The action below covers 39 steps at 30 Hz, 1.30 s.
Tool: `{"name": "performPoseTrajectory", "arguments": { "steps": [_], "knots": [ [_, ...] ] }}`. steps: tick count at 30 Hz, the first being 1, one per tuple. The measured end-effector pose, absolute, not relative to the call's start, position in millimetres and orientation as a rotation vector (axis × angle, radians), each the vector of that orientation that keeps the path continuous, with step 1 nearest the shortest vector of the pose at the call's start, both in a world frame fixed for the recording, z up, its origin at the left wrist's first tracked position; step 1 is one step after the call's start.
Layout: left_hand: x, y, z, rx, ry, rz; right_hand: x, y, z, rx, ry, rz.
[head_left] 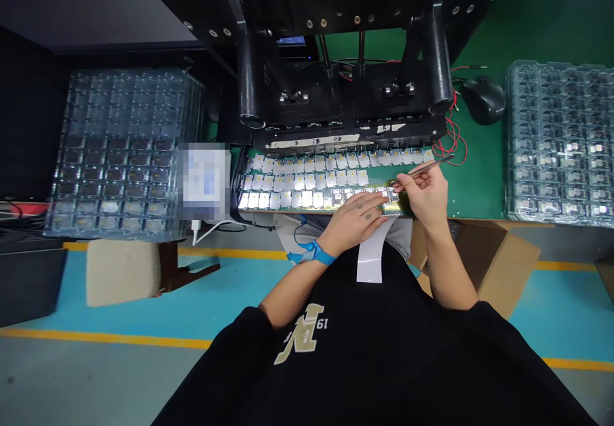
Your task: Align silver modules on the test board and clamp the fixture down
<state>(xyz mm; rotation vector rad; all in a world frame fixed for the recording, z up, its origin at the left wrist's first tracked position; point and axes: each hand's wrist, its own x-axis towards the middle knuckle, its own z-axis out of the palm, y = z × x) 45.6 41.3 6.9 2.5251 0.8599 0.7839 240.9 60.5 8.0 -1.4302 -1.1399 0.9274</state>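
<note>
My left hand (355,221) lies at the bench's front edge, its fingers stretched out over the near row of small circuit boards. From beside its fingertips a white paper strip (370,261) hangs down over the edge against the dark shirt; whether the fingers pinch it is hidden. My right hand (426,194) is closed on a pair of tweezers (434,164), their tips pointing left near the boards by my left fingertips. Several silver-faced circuit boards (307,199) with yellow dots lie in three rows. Dark-faced boards (339,194) show at my left fingers.
A black machine (336,4) with two handles stands over the bench. Stacked clear trays are at left (119,157) and right (559,144). A mouse (484,101) and red wires (458,141) lie at right. A white box (207,183) sits at left; a cardboard box (499,260) is below.
</note>
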Motion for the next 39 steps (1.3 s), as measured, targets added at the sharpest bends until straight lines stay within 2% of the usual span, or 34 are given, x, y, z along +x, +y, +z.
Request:
{"name": "performPoseTrajectory", "arguments": {
  "steps": [9, 39],
  "knots": [
    [45.4, 41.3, 8.7, 2.509, 0.86, 0.755, 241.4, 48.1, 10.4, -1.426, -1.341, 0.775],
    [48.0, 40.5, 5.9, 2.509, 0.872, 0.851, 242.6, 45.6, 4.3, -1.384, -1.324, 0.775]
  ]
}}
